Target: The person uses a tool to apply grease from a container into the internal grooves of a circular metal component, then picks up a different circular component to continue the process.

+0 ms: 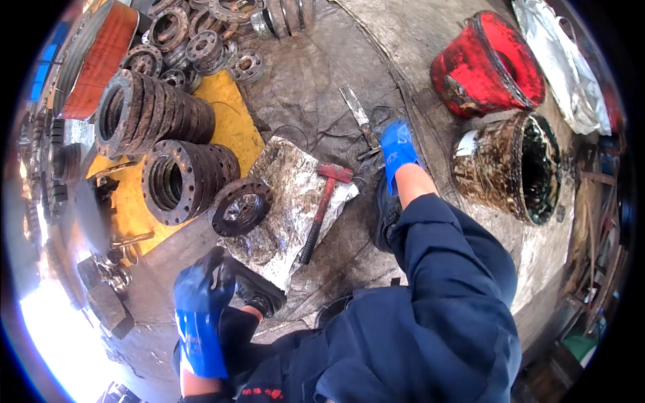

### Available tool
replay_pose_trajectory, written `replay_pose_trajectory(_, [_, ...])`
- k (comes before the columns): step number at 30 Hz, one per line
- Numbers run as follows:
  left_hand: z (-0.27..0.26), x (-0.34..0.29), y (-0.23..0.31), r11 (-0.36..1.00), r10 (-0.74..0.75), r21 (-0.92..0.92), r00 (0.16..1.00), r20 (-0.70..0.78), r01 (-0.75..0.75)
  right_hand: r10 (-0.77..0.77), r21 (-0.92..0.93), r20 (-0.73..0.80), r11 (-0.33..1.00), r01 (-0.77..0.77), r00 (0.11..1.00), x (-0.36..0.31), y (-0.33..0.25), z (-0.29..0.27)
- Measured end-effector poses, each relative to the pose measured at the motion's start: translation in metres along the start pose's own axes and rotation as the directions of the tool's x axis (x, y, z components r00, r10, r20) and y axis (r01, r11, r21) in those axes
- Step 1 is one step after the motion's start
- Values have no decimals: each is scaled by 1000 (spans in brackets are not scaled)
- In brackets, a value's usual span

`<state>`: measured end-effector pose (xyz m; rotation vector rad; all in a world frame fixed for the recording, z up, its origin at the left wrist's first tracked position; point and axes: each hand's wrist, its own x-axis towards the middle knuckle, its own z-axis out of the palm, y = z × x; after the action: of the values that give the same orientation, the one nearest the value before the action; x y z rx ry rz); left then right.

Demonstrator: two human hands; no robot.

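Observation:
My right hand, in a blue glove, reaches down over the floor beside my right shoe. Next to its fingers lies a scraper with a flat pale blade and a dark handle; whether the fingers grip it is hidden. My left hand, in a blue glove with dark, grimy fingers, hangs by my left leg. Its fingers look apart, somewhat blurred, with nothing seen in them. Between my feet a red-headed hammer lies on a dirty silvery sheet. A dark steel flange ring rests on the sheet's left edge.
Stacks of rusty flange rings stand on a yellow board at left, with more round metal parts behind. At right are a grimy red bucket, a stained bucket on its side and a white plastic bag.

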<state>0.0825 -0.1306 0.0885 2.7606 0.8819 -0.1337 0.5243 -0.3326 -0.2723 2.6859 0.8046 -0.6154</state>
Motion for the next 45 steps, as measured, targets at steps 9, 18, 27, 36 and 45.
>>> replay_pose_trajectory(9, [-4, -7, -22, 966, -169, -209, 983, -70, 151, 110, 112, -81, 989, -101, 991, 4, -2, 16])
replay_pose_trajectory(18, [-31, -30, -15, 998, 24, -62, 990, -139, -33, -386, -485, 119, 781, 393, 915, -43, -23, -91])
replay_pose_trajectory(27, [-16, -35, -7, 992, -27, -121, 995, 96, 38, -818, 687, -277, 198, 699, 504, -164, -80, -222])
replay_pose_trajectory(36, [21, -69, -18, 959, 177, -237, 982, 70, -156, -927, 11, 188, 332, 943, 324, -346, -204, -278])
replay_pose_trajectory(45, [45, -49, -31, 992, -110, -36, 965, 238, 122, -889, 893, 20, 222, 391, 458, -304, -183, -211])
